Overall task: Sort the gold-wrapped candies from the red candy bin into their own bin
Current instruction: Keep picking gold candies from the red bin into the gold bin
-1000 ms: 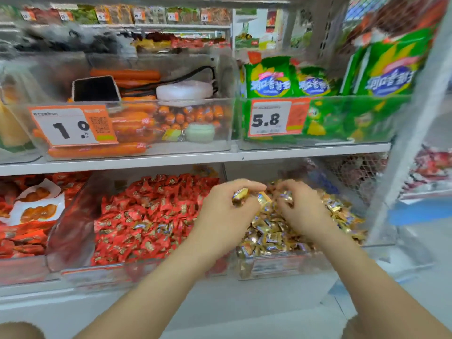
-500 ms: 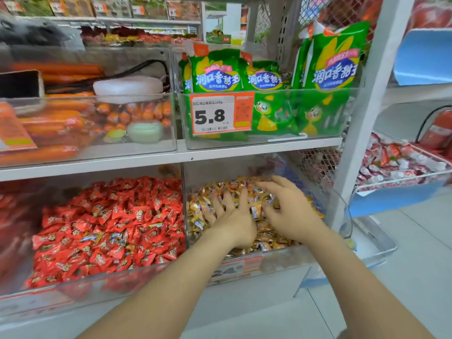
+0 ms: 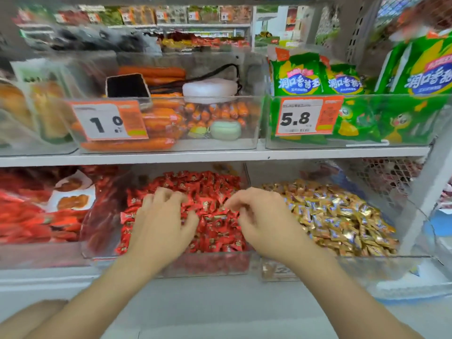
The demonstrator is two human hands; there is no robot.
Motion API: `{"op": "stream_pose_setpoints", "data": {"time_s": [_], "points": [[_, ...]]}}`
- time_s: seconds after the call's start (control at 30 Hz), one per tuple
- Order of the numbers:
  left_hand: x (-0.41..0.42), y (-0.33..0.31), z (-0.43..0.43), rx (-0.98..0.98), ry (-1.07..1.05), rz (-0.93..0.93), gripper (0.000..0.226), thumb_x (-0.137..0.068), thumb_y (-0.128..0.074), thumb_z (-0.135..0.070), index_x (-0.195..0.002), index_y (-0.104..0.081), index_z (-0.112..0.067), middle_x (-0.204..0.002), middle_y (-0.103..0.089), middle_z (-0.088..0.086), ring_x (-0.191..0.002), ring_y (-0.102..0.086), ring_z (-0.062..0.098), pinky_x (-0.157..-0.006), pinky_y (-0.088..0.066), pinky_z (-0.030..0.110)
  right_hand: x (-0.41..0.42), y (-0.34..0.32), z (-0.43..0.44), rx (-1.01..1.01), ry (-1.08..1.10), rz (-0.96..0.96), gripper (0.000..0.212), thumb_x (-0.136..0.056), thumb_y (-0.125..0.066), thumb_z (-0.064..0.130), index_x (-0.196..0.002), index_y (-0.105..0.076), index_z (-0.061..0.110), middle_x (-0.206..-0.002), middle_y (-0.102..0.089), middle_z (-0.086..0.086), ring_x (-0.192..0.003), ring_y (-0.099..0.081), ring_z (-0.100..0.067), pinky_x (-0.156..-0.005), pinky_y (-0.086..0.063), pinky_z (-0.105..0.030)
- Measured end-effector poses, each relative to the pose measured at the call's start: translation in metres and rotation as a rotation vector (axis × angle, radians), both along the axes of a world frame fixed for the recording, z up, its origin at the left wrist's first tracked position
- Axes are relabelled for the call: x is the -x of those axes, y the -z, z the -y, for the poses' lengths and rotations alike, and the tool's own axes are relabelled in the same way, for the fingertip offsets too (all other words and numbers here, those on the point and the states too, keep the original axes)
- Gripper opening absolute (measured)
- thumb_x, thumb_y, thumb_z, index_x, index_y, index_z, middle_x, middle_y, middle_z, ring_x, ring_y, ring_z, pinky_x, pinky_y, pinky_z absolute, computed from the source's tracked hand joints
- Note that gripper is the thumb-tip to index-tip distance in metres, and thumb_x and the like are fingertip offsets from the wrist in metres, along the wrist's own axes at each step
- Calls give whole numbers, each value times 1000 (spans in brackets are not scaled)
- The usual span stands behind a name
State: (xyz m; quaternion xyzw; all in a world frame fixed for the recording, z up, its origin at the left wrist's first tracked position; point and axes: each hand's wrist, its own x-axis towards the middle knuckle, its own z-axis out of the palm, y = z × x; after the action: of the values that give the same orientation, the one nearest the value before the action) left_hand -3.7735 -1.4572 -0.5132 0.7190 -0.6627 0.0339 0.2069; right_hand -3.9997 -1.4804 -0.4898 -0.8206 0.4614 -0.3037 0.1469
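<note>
Looking down at the lower shelf, I have both hands over the red candy bin [image 3: 208, 266], a clear hard-plastic tub heaped with crinkly red candies [image 3: 208, 187]. The left hand [image 3: 161, 218] lies on the pile, fingers spread and bent, tips in the wrappers, nothing gripped that I can see. The right hand [image 3: 259, 216] has thumb and fingertips drawn close over a red wrapper; whether it pinches one, I cannot tell. The gold-wrapped candies [image 3: 342, 216], shiny foil with blue-white bands, fill the clear gold bin [image 3: 367, 265] just beside it on the right. Blur keeps me from picking out any gold among the red. Above, a white shelf [image 3: 220, 156] carries orange sausages [image 3: 137, 144] behind a tag [image 3: 107, 121] reading 1, and green bags [image 3: 298, 77] behind a price tag [image 3: 303, 118] reading 5.8. Wire mesh [image 3: 391, 177] stands at the far right.
</note>
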Motion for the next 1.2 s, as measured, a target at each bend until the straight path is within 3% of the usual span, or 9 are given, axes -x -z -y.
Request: {"op": "stream_pose_setpoints", "data": {"time_s": [0.07, 0.17, 0.3, 0.43, 0.53, 0.63, 0.9, 1.1, 1.2], "points": [[-32, 3, 5, -267, -233, 22, 55, -94, -53, -54, -137, -51, -18, -136, -47, 14, -123, -46, 41, -102, -45, 51, -26, 6, 9, -10, -25, -181, 48, -89, -53, 3, -122, -73, 31, -118, -74, 4, -110, -68, -18, -95, -56, -35], [-62, 14, 14, -522, -273, -71, 79, -94, -58, -58, -152, -28, -14, -149, -35, 21, -137, -37, 48, -111, -40, 54, -55, 19, 31, -21, 14, -416, 44, -92, -55, 4, -124, -71, 30, -118, -74, 0, -113, -67, -26, -90, -58, -43], [-74, 21, 30, -592, -99, -62, 90, -86, -65, -67, -155, -27, -23, -152, -31, 15, -139, -36, 46, -112, -40, 53, -92, 39, 56, -100, -114, -392, 43, -96, -61, 8, -132, -69, 31, -129, -70, 0, -123, -63, -23, -101, -55, -44], [-85, 27, 45, -610, -59, -11, 112, -63, -76, -78, -152, -28, -28, -146, -39, 9, -135, -37, 41, -111, -40, 51, -119, 49, 62, -138, -304, -532, 56, -103, -62, 33, -156, -43, 33, -159, -44, -1, -143, -36, -27, -118, -38, -49], [-83, 25, 55, -683, -96, -90, 138, -55, -92, -66, -159, -14, -18, -151, -40, 13, -140, -35, 44, -111, -44, 52, -123, 49, 66, -90, -94, -839, 73, -96, -62, 58, -159, -31, 36, -162, -37, -6, -146, -33, -37, -117, -33, -54], [-78, 15, 65, -719, -143, -106, 148, -52, -100, -56, -159, -11, -8, -153, -41, 17, -142, -36, 46, -110, -46, 50, -126, 43, 69, -234, 122, -917, 88, -83, -67, 73, -152, -37, 26, -148, -50, -11, -135, -49, -40, -106, -45, -49], [-76, 23, 66, -660, -92, -527, 144, -34, -103, -33, -154, -26, -14, -137, -59, 3, -122, -60, 22, -99, -55, 34, -133, 31, 78, -636, 60, -528, 112, -54, -99, 38, -147, -41, 20, -137, -60, -2, -120, -62, -24, -98, -55, -34], [-77, 23, 53, -656, 58, -874, 96, -47, -97, 1, -128, -58, -30, -108, -77, -3, -101, -74, 17, -90, -63, 40, -121, 34, 71, -909, -25, 114, 98, -51, -98, -2, -134, -54, 27, -115, -74, 5, -108, -70, -14, -101, -57, -36], [-80, 10, 44, -640, 197, -897, 82, -54, -94, 8, -122, -66, -29, -105, -80, -6, -101, -76, 14, -96, -60, 38, -111, 20, 65, -842, -79, 189, 109, -57, -97, -4, -143, -44, 37, -120, -70, 8, -108, -68, -8, -96, -57, -27]]}}
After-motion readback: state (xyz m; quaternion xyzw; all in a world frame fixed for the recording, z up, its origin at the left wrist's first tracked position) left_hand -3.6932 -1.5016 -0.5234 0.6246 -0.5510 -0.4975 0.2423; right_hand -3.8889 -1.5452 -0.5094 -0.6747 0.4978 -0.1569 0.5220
